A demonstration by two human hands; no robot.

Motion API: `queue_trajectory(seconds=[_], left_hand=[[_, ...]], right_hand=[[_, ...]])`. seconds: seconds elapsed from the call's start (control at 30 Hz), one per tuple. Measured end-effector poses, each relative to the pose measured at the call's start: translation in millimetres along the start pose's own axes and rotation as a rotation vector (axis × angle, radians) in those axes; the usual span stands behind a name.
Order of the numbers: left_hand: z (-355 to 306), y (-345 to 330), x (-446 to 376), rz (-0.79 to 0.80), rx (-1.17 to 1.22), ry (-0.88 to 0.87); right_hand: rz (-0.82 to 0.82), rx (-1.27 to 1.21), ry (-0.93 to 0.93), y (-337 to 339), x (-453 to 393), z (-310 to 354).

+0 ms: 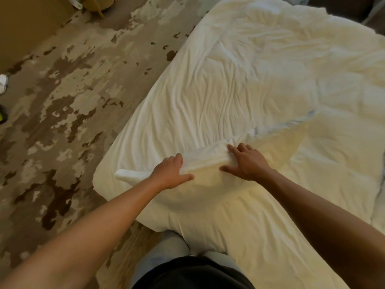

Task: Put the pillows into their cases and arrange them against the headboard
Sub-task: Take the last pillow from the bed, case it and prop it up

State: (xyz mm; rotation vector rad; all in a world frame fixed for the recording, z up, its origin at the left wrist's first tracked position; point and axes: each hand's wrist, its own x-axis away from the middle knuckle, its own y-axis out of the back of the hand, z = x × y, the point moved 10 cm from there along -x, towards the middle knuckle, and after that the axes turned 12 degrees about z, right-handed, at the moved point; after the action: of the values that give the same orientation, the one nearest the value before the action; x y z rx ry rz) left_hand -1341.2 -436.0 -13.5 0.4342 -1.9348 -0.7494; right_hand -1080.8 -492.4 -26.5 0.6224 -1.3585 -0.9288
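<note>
The left hand (173,172) is pinching the bunched pillowcase edge (208,156) while the right hand (248,161) is resting on it, its grip unclear, probably keeping the opening steady on the bed (270,69).

The bed (270,236) stands on patterned carpet (73,101). A rumpled white duvet (260,65) covers it, and 1 flat pillowcase (270,155) lies on top near the corner.

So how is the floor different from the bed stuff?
The carpet is blotchy brown and beige, while the bedding is plain white. The carpet lies flat and smooth, but the bedding is wrinkled and bunched into folds. Both run past the picture's edges.
</note>
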Motion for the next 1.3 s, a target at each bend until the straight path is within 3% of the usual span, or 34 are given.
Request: queue_trajectory(seconds=[0.1, 0.2, 0.4, 0.57, 0.77, 0.97, 1.3], left_hand=[[-12.2, -20.0, -0.3, 0.046, -0.010, -0.011], [-26.1, -41.8, 4.0, 0.094, -0.050, -0.030], [-41.4, -41.7, 20.8, -0.054, -0.103, -0.034], [-45.7, -36.4, 32.1, -0.061, -0.138, -0.084], [-49.5, -34.8, 44.2, -0.081, -0.129, -0.146], [-88.6, -28.9, 49.2, -0.150, -0.271, -0.329], [-288.8, -66.8, 74.9, -0.110, -0.472, -0.766]], right_hand=[[0.018, -0.013, 0.015, -12.0, 11.4, -11.3], [-0.134, 0.097, 0.085, -13.0, 27.6, -20.0], [-0.360, 0.135, 0.105, -15.2, 43.9, -35.5], [-0.264, 0.061, 0.142, -24.6, 46.6, -26.8], [-0.222, -0.063, 0.004, -24.7, 89.7, -26.2], [-0.222, -0.265, -0.242, -37.8, 185.4, -38.0], [-0.465, -0.528, -0.649, -59.7, 408.3, -112.7]])
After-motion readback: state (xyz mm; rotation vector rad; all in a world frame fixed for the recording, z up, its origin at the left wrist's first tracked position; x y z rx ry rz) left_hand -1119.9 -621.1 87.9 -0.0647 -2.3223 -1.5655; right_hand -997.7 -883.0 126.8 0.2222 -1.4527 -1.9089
